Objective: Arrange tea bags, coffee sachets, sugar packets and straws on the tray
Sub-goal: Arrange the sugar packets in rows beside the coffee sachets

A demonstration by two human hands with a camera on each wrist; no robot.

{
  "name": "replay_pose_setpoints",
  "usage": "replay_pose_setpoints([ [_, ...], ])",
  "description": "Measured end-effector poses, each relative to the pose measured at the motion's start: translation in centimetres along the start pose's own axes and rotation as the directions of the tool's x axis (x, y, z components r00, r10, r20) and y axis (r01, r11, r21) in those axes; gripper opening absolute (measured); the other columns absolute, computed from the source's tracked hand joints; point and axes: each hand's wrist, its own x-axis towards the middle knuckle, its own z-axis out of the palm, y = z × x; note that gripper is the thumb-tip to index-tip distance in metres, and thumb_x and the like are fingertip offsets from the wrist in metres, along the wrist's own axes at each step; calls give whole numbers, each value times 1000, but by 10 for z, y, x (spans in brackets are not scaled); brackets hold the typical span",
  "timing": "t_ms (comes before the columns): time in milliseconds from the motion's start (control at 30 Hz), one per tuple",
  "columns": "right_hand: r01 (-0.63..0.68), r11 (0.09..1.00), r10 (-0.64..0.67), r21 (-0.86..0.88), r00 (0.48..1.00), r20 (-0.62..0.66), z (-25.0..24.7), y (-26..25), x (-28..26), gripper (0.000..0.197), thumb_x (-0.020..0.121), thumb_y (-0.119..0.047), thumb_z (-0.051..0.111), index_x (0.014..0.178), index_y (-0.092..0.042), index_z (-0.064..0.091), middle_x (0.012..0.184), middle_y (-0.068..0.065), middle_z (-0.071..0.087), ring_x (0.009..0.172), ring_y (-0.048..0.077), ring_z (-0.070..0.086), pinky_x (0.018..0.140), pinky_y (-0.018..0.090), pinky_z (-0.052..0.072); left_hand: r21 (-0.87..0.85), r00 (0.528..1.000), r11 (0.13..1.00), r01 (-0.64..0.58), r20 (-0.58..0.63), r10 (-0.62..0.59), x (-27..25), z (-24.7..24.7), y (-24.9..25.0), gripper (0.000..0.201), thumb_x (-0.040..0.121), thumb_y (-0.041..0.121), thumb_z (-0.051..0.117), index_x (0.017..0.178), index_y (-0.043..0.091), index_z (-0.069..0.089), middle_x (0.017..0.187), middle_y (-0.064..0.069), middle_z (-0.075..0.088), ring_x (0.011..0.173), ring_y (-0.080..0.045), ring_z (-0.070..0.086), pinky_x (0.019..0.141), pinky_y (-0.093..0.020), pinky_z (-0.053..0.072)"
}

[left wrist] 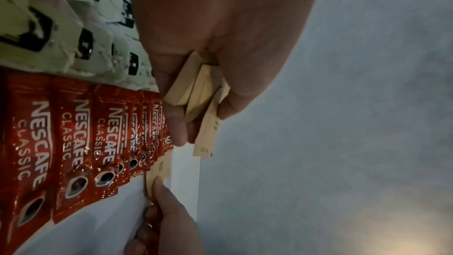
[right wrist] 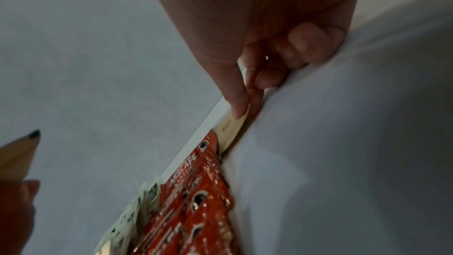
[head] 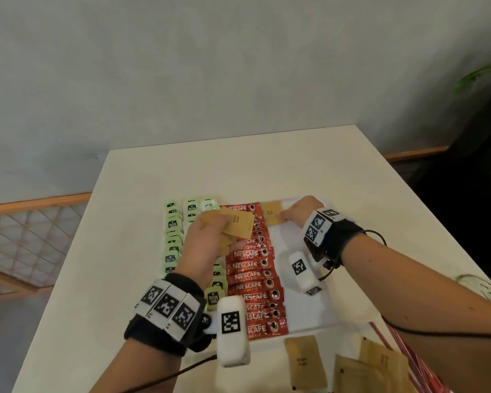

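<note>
The right hand pinches one brown sugar packet by its right edge between thumb and fingertip, holding it down flat at the far end of the tray, just right of the column of red coffee sachets. The left hand grasps a fanned stack of sugar packets, thumb on top and fingers curled beneath, and hovers above the far part of the coffee column.

The tea bags lie in overlapping green rows on the left of the tray, with the coffee sachets in the middle. The right-hand strip of the tray is bare except for that first packet, so the sugar column looks barely begun. More loose sugar packets lie on the white table near the tray's near edge, beside red-and-white striped straws at the near right, which are not yet on the tray.

The risks I judge from here:
- The fan in the left hand is loosely splayed, so a packet could slip out and land on the coffee row.
- The placed packet touches or slightly overlaps the top sachet, so a sideways nudge could shift that sachet out of line.
- Either wrist passing low over the light, overlapping sachets could drag them askew.
</note>
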Motion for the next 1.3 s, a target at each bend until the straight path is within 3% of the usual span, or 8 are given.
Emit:
replay_pose_setpoints([
  [233,66,996,-66,67,998,-8,-5,1,-18,41,83,-45,69,63,-16,48,61,2,49,54,19,45,61,31,39,36,998,999,-30,55,28,-8,2,1,20,95,11,58,115,4,56,102,-14,69,79,-23,72,63,-32,61],
  [400,287,877,-315,386,949,12,-14,5,-69,31,91,-45,60,95,-15,69,86,-1,67,63,13,54,61,26,45,345,988,932,-113,139,69,-16,8,-2,19,95,13,57,113,10,58,68,-2,60,51,-12,51,49,-25,44],
  [600,413,818,-486,400,869,95,-23,18,-110,14,82,-26,75,87,-13,76,70,2,63,62,9,55,59,20,48,558,946,772,-304,269,179,-37,27,-4,8,92,14,61,97,20,64,69,5,61,54,-7,53,48,-24,45],
  [767,339,839,-453,426,869,198,-31,26,-113,10,82,-15,76,90,-9,75,64,7,65,54,11,60,57,21,55,570,952,774,-277,269,143,-41,32,-5,13,92,12,61,103,16,65,64,5,60,49,-8,52,45,-26,44],
  [933,282,886,-397,368,871,288,-31,29,-102,10,87,-16,71,91,-7,74,62,3,63,54,10,57,53,21,51,430,972,900,-70,234,-36,-45,33,-5,12,96,7,51,102,13,60,80,-6,65,58,-11,58,53,-27,50],
  [1067,256,932,-297,258,945,136,-36,38,-73,12,89,-26,68,90,-15,74,67,4,64,58,15,51,54,23,43,264,968,964,42,228,-104,-40,26,-3,21,99,6,40,109,5,58,104,-18,71,69,-18,62,64,-34,57],
  [1167,130,963,-132,237,991,-5,-35,42,-47,16,90,-20,66,91,-5,71,63,10,57,53,18,47,50,26,39,138,960,983,119,236,-150,-34,18,0,27,100,4,32,111,1,56,111,-25,69,82,-26,66,80,-40,59],
  [1300,-43,977,44,210,999,-1,-32,35,-23,22,88,-20,67,86,2,68,59,10,60,53,22,53,56,32,42,9,960,989,145,242,-143,-28,11,-1,29,103,5,34,123,-5,53,112,-23,70,98,-30,70,82,-36,60],
])
